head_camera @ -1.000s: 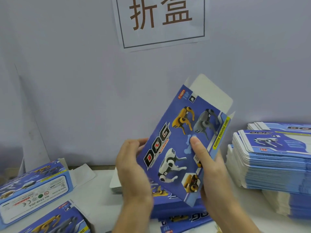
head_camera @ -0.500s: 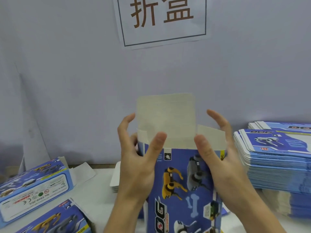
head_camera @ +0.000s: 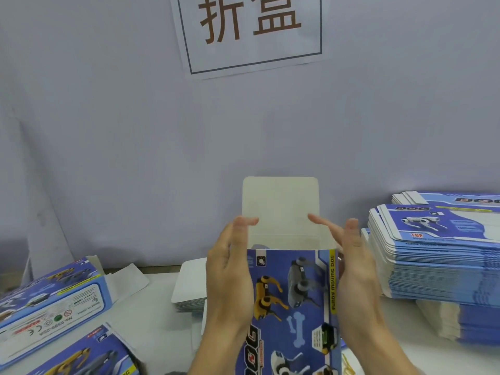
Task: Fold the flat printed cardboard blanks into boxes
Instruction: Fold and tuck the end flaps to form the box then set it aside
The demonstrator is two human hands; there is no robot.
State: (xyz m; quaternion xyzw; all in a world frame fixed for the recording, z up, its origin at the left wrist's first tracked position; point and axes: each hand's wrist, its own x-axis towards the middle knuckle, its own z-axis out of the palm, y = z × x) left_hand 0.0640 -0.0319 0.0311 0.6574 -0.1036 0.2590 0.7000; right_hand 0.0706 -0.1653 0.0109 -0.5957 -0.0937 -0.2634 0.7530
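Observation:
A blue printed dog-toy box (head_camera: 292, 293) stands upright in front of me, opened from a flat blank into a tube. Its plain top flap (head_camera: 280, 204) sticks straight up. My left hand (head_camera: 227, 280) lies flat along the box's left side, its fingertips bent inward over the left side flap. On the right side my right hand (head_camera: 357, 280) presses with straight fingers that push the right side flap inward. The box is carried between the two palms, and its bottom end is out of view.
A tall stack of flat blanks (head_camera: 438, 255) fills the table's right side. Two folded boxes (head_camera: 54, 296) (head_camera: 81, 358) lie at the left. A low white stack (head_camera: 189, 285) sits behind my left hand. A paper sign (head_camera: 251, 31) hangs on the wall.
The tilted flat blank was turned upright and opened into a tube. Both thumbs left the front face, and my hands moved to its sides, fingers now on the side flaps.

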